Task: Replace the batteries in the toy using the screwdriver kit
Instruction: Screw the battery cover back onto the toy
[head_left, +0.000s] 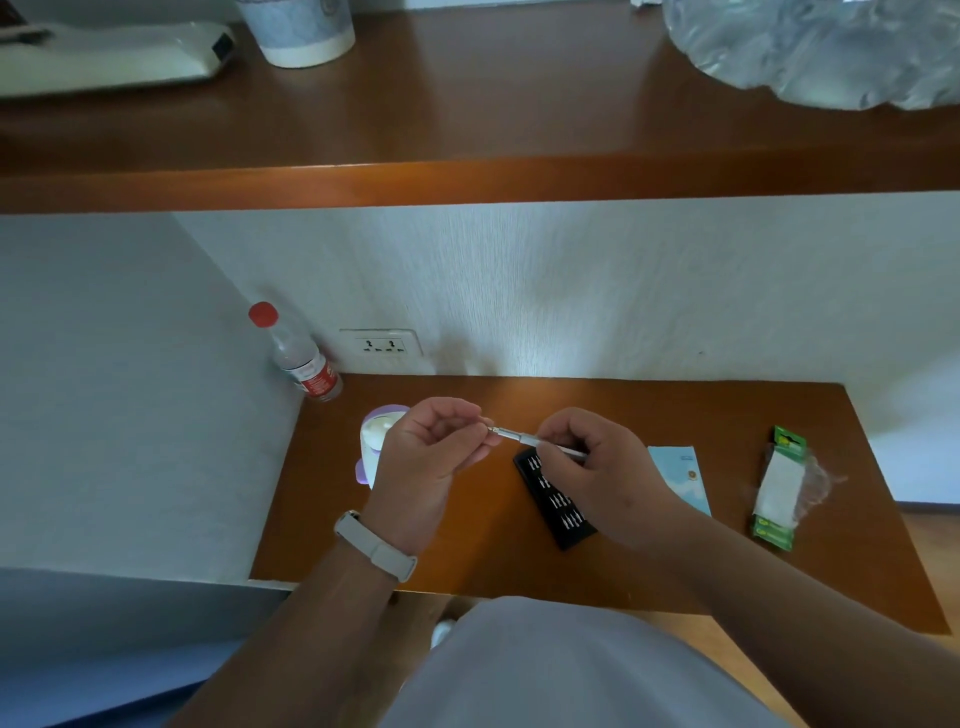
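Jointly, a screwdriver (524, 439) was held.
Its handle was gripped by the right hand (597, 467); its tip was pinched by the left hand (426, 457).

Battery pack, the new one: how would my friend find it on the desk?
Look at the brown desk under the shelf, then go to its right end. Past the black bit case and the pale blue booklet lies the battery pack. It is the only green thing, with a white middle.
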